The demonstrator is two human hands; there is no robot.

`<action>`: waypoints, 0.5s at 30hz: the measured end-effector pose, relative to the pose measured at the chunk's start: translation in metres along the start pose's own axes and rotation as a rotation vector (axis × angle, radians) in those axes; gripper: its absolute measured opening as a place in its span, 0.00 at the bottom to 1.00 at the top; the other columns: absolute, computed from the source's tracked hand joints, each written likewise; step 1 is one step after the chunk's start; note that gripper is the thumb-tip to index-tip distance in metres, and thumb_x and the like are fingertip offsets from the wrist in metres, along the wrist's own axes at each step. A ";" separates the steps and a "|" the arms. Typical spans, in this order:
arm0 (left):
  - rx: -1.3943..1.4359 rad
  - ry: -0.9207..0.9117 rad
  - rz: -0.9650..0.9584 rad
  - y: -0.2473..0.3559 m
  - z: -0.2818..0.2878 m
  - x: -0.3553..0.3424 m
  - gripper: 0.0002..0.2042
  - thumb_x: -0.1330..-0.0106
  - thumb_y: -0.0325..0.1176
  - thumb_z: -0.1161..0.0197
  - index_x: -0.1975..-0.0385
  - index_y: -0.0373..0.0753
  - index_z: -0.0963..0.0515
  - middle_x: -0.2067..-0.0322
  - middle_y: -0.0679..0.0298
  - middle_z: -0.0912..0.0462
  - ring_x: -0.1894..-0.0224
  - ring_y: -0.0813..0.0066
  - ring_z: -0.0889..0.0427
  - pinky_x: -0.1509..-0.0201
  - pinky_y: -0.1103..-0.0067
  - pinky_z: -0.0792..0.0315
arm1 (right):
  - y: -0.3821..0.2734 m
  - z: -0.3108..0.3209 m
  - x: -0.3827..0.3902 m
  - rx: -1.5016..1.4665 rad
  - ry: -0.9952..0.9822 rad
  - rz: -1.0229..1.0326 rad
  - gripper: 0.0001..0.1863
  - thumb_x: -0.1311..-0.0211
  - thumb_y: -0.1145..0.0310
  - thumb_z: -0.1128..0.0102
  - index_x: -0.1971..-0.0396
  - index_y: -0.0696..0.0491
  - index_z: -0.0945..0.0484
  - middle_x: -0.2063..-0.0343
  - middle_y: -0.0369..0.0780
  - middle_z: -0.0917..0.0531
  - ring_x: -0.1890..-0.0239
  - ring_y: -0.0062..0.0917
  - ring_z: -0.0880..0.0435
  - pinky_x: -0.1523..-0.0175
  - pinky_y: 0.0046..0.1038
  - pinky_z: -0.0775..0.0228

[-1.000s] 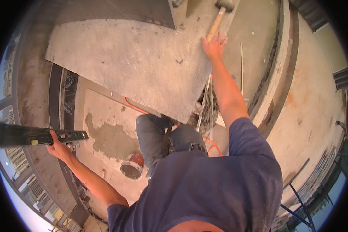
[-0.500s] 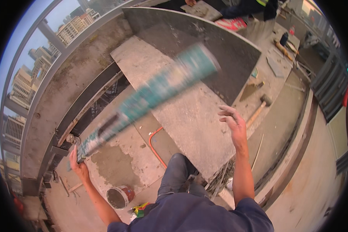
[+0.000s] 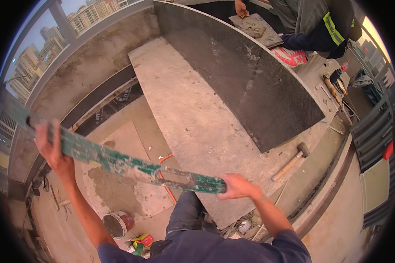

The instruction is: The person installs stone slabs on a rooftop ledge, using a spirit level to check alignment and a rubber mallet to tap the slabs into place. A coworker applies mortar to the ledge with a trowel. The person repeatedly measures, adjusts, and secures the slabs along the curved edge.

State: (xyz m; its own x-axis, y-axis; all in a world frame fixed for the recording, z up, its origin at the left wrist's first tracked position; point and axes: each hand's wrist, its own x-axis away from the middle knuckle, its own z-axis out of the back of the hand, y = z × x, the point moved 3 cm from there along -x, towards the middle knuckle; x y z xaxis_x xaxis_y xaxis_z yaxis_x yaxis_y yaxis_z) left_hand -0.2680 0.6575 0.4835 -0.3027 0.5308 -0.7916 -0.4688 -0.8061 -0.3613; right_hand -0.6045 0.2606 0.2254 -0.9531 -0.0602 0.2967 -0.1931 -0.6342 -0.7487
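Observation:
A long green spirit level (image 3: 114, 158), spattered with dried mortar, stretches across in front of me above my legs. My right hand (image 3: 240, 186) grips its right end. Toward the other end, my left hand (image 3: 55, 149) is wrapped round the bar, its fingers slightly blurred. The far left tip of the level fades into motion blur near the railing. Below and beyond it lies a long pale stone slab (image 3: 193, 114), and a dark slab (image 3: 245, 79) stands on edge along that slab's far side.
A rubber mallet (image 3: 292, 162) lies to the right. At lower left stands a mortar bucket (image 3: 117, 224). An orange pipe (image 3: 167, 193) bends up from the floor. Beyond the dark slab, a co-worker's hand (image 3: 241, 8) touches a mortar-covered board (image 3: 254, 28). Hand tools (image 3: 331, 87) lie at far right.
The level has swung from pointing up and away to lying across in front of me. My right hand, free and open before, now holds its right end. My left hand has risen.

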 end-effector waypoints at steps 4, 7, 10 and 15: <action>1.663 0.095 0.768 0.063 -0.070 -0.075 0.29 0.16 0.46 0.50 0.23 0.31 0.36 0.29 0.42 0.27 0.25 0.45 0.29 0.20 0.41 0.36 | 0.016 -0.018 -0.050 -0.020 0.459 -0.005 0.34 0.54 0.48 0.21 0.53 0.57 0.17 0.62 0.50 0.13 0.59 0.49 0.12 0.53 0.46 0.22; 2.332 -0.160 1.168 0.157 -0.106 -0.093 0.38 0.14 0.61 0.60 0.26 0.29 0.36 0.33 0.41 0.24 0.31 0.46 0.23 0.25 0.34 0.33 | 0.030 -0.004 -0.079 -0.003 0.693 -0.027 0.34 0.57 0.49 0.20 0.54 0.58 0.18 0.63 0.50 0.14 0.57 0.49 0.13 0.52 0.47 0.23; 2.521 0.044 0.882 0.208 -0.106 -0.117 0.27 0.15 0.48 0.44 0.30 0.31 0.30 0.39 0.50 0.18 0.41 0.55 0.17 0.27 0.47 0.27 | 0.052 0.020 -0.090 0.021 0.774 -0.191 0.35 0.58 0.51 0.17 0.54 0.59 0.19 0.62 0.49 0.16 0.56 0.49 0.16 0.50 0.49 0.24; 1.964 -0.153 1.028 0.282 -0.148 -0.163 0.25 0.26 0.31 0.26 0.33 0.35 0.28 0.47 0.62 0.18 0.45 0.68 0.18 0.35 0.66 0.25 | 0.092 0.041 -0.056 -0.013 0.746 -0.241 0.40 0.51 0.52 0.18 0.40 0.57 0.21 0.47 0.51 0.18 0.42 0.50 0.19 0.37 0.49 0.28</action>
State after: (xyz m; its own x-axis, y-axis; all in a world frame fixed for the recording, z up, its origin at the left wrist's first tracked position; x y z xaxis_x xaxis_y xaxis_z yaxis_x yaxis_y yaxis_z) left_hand -0.2282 0.3054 0.4381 -0.9134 0.3129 -0.2605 -0.1196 0.4054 0.9063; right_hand -0.5594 0.1744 0.1645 -0.7884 0.6147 -0.0216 -0.4127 -0.5548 -0.7224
